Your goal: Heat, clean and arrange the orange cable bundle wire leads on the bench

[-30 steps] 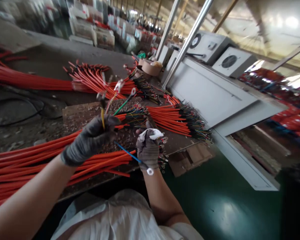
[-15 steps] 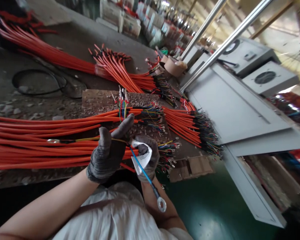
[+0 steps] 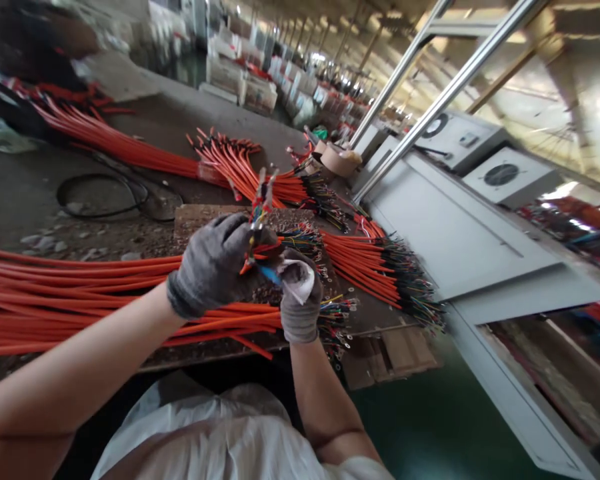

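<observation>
My left hand (image 3: 213,263), in a grey knit glove, is closed around a bunch of coloured wires (image 3: 260,217) at the end of an orange cable. Their tips stick up above the fingers. Close by on the right, my gloved right hand (image 3: 303,313) is closed on a curled white strip (image 3: 300,283), which looks like paper. A blue wire (image 3: 269,273), smeared by motion, runs between the two hands. Below both hands lie many long orange cables (image 3: 105,300). How the right fingers grip the strip is partly hidden.
More orange cables (image 3: 363,263) with stripped wire ends lie to the right, and another bundle (image 3: 145,150) lies behind. Rolls of brown tape (image 3: 340,161) stand near a metal post (image 3: 405,73). A grey cabinet (image 3: 430,227) borders the right side. A black cable loop (image 3: 103,197) lies at left.
My left hand has gone from spread fingers to closed around the upright wires. The blue wire's ring-terminal end no longer hangs down in front of my right hand. The view has tilted up slightly.
</observation>
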A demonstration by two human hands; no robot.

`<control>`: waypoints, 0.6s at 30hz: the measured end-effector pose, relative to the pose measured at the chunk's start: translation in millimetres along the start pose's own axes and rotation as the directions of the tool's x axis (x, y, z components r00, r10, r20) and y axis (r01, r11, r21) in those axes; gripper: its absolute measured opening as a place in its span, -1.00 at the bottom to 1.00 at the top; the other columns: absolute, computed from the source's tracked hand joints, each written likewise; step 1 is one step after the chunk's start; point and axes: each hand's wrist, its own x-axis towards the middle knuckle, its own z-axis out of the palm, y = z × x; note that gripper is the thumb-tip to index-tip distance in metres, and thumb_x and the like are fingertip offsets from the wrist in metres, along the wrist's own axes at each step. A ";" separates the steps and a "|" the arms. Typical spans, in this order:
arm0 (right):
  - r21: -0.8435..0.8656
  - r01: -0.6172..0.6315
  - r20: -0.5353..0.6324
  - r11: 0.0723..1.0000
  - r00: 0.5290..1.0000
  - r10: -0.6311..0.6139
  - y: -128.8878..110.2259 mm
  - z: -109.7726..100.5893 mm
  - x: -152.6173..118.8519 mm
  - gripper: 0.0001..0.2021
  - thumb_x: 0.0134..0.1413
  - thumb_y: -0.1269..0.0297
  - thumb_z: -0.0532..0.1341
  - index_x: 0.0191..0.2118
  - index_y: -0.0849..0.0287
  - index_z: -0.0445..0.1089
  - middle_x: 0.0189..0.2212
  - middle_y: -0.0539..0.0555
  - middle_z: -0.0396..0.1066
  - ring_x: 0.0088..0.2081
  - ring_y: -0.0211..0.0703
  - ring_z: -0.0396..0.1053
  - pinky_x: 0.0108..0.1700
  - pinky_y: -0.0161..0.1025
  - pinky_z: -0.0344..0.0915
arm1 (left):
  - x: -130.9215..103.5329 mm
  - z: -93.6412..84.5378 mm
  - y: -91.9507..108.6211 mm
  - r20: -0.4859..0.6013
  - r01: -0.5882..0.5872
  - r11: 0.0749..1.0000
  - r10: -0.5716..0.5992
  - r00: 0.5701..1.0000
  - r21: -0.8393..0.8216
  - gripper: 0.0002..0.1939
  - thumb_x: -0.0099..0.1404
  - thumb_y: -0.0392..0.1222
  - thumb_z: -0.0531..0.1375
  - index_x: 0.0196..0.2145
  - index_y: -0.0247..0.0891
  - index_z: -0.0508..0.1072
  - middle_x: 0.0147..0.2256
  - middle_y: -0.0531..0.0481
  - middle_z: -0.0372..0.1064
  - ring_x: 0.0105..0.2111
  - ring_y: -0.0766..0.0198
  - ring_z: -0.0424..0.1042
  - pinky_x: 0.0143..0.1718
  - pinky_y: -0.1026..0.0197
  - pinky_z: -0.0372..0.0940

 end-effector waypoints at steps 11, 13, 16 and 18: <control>-0.464 0.495 0.385 0.735 0.860 -0.336 -14.9 10.4 28.2 -0.72 0.10 0.29 0.13 -0.12 -0.06 0.52 -0.19 0.04 0.52 -0.10 -0.01 0.37 0.08 -0.02 0.17 | 54.1 -19.6 -7.1 0.283 0.227 0.974 -0.217 0.934 -0.001 -0.75 0.31 -0.30 0.17 -0.54 -0.33 0.45 -0.70 0.19 0.19 -0.62 0.47 0.07 -0.58 0.40 -0.01; -0.444 0.534 0.441 0.719 0.829 -0.343 -13.6 11.2 28.3 -0.70 0.03 0.26 0.18 -0.11 -0.07 0.53 -0.15 0.05 0.52 -0.07 0.01 0.36 0.12 0.00 0.12 | 51.8 -19.1 -9.0 0.235 0.205 0.978 -0.205 0.950 0.025 -0.70 0.31 -0.28 0.18 -0.59 -0.31 0.42 -0.72 0.19 0.13 -0.63 0.47 0.02 -0.60 0.40 -0.04; -0.396 0.409 0.328 0.822 0.899 -0.290 -5.9 19.4 27.1 -0.78 0.06 0.25 0.18 -0.19 -0.02 0.53 -0.21 0.05 0.53 -0.13 -0.03 0.39 0.07 -0.04 0.19 | 44.6 -23.3 -12.4 0.184 0.266 0.964 -0.259 0.948 -0.015 -0.66 0.32 -0.25 0.17 -0.62 -0.30 0.40 -0.73 0.15 0.18 -0.67 0.47 0.07 -0.64 0.37 -0.01; -0.263 0.235 0.169 0.936 0.966 -0.195 0.3 28.9 25.0 -0.83 0.11 0.26 0.16 -0.26 0.02 0.51 -0.28 0.04 0.53 -0.20 -0.09 0.42 -0.03 -0.10 0.29 | 36.1 -29.7 -12.1 0.170 0.317 0.944 -0.298 0.939 -0.096 -0.67 0.34 -0.19 0.14 -0.57 -0.30 0.44 -0.72 0.12 0.26 -0.72 0.44 0.15 -0.68 0.36 0.03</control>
